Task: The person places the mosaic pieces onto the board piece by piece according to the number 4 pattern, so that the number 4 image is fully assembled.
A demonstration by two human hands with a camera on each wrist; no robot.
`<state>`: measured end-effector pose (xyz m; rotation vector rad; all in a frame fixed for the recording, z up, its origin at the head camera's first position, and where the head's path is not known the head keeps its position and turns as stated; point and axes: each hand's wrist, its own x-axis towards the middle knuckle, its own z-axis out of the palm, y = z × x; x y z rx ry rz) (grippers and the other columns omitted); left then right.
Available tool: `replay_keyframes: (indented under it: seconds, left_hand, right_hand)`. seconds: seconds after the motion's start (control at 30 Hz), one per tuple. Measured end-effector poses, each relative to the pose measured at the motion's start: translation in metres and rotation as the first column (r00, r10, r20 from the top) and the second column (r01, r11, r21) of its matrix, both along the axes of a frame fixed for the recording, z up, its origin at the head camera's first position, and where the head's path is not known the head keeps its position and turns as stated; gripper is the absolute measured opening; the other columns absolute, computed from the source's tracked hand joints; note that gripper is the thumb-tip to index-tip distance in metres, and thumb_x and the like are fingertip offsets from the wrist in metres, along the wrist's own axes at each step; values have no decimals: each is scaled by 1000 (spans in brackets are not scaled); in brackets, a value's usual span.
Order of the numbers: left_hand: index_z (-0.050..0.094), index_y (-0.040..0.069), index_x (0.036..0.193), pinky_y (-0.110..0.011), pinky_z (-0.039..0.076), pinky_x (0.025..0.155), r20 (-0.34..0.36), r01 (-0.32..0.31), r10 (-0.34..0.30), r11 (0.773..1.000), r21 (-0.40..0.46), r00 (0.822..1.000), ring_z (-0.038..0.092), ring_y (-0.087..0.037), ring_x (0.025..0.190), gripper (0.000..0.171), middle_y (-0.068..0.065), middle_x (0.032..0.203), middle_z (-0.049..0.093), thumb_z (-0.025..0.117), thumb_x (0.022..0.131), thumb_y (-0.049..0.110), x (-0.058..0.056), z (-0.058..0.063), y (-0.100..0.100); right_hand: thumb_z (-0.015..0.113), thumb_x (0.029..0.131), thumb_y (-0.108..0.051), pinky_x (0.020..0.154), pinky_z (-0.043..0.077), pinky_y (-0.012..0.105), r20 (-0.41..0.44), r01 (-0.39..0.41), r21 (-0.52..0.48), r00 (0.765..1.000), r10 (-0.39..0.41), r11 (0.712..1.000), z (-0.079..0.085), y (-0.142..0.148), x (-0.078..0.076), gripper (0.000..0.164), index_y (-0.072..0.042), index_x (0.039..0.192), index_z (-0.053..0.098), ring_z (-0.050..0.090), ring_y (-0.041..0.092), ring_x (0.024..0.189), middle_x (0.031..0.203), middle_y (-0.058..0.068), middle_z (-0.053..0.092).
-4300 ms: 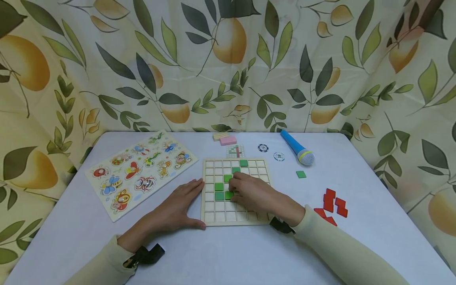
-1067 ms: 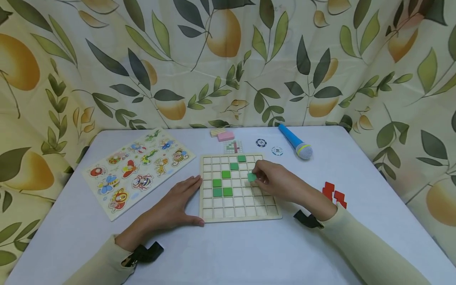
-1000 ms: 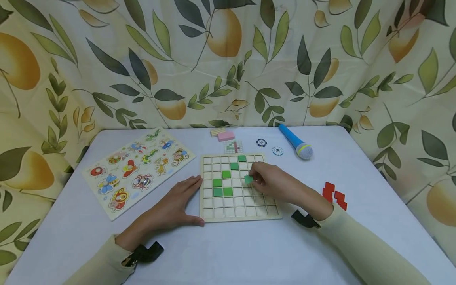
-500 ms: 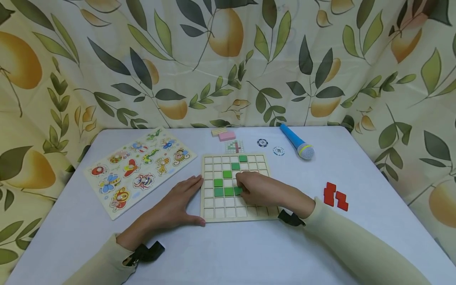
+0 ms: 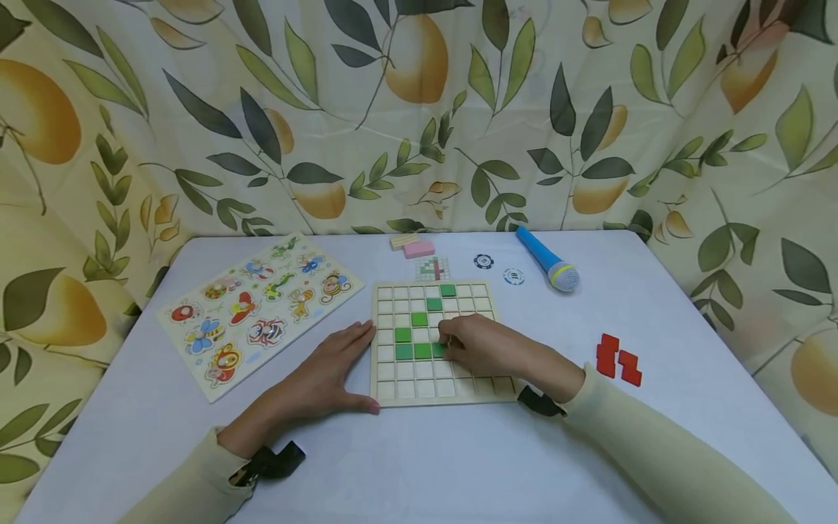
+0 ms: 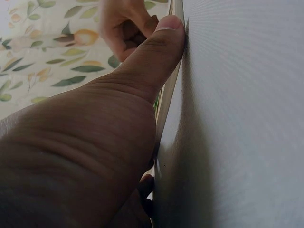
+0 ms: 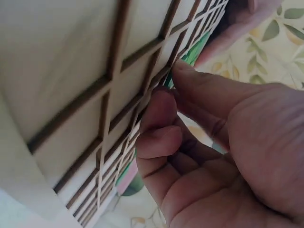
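My right hand pinches a small green square tile between thumb and fingertips, low over the wooden grid board. In the right wrist view the tile's green edge shows between thumb and finger, right at the grid. Several other green tiles lie in the board's squares, some in a diagonal line and some in the row beside the held one. My left hand rests with straight fingers along the board's left edge, its thumb at the near corner.
Left of the board lies an insect puzzle board. Behind it are a small grid picture card, a pink block, a pale block and two poker chips. A blue microphone and several red pieces lie at the right.
The loose green tile near the microphone is gone from its spot. My right hand has brought a green tile leftward and down to the board. My left hand has stayed at the edge.
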<state>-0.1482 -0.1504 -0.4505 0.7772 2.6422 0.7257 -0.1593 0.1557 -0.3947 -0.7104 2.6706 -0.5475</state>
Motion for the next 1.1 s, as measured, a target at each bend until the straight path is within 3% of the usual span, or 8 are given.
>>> replay_keyframes:
  seconds: [0.2,0.37,0.47,0.57,0.7,0.77,0.87,1.1]
  left_hand:
    - [22,17,172,-58,26,135,3,-4,4,1000,-5,1000,17,-36,168,130,-6,181,18,91,73,64,0,-1,2]
    - [22,18,172,-58,26,135,6,-10,10,1000,-3,1000,17,-36,168,130,-6,181,17,91,72,65,2,0,4]
    - [22,18,172,-58,26,135,1,-9,9,1000,-9,1000,17,-35,168,130,-6,181,17,91,72,66,2,-1,4]
    - [22,18,172,-59,26,134,-9,-6,6,1000,-15,1000,17,-36,168,130,-6,181,17,91,72,66,2,-2,3]
    - [23,17,172,-61,26,134,-13,-7,6,1000,-20,1000,18,-37,168,131,-7,181,18,90,72,68,1,-3,0]
    - [23,17,172,-61,26,134,-11,-6,6,1000,-21,1000,18,-37,168,131,-6,181,18,89,72,69,2,-3,-1]
    - [23,17,172,-63,26,133,-19,2,-2,1000,-15,1000,19,-38,167,130,-7,181,19,88,72,71,2,-3,-2]
    - [22,18,172,-61,26,134,-11,-5,5,1000,-18,1000,17,-36,168,131,-5,181,18,89,71,69,2,0,-1]
  right_hand:
    - [68,105,-25,72,50,26,0,13,16,1000,-13,1000,17,21,9,37,-9,138,65,56,11,79,89,-3,60]
    - [67,106,-20,69,53,22,-147,119,-73,981,-128,990,46,78,28,32,-13,138,67,58,12,86,99,-3,68]
    - [68,105,-14,71,56,17,-256,226,-167,930,-263,960,53,126,48,28,-17,133,69,62,9,87,105,-1,72]
    - [64,107,-12,69,55,13,-305,361,-263,849,-432,895,46,175,66,25,-17,131,70,63,3,85,104,-1,72]
    - [57,110,-14,64,54,14,-252,510,-342,759,-600,789,21,224,78,23,-11,129,69,62,4,79,99,3,69]
    - [58,110,-15,65,54,13,-221,561,-324,738,-637,762,6,239,78,23,-9,130,68,63,9,81,105,7,70]
    - [62,109,-21,66,53,13,-184,602,-230,744,-642,764,-13,251,75,29,-9,135,65,62,18,92,118,16,68]
    - [74,101,-23,71,51,14,-76,567,-99,815,-574,818,-27,258,71,44,-7,140,62,59,30,106,123,19,63]
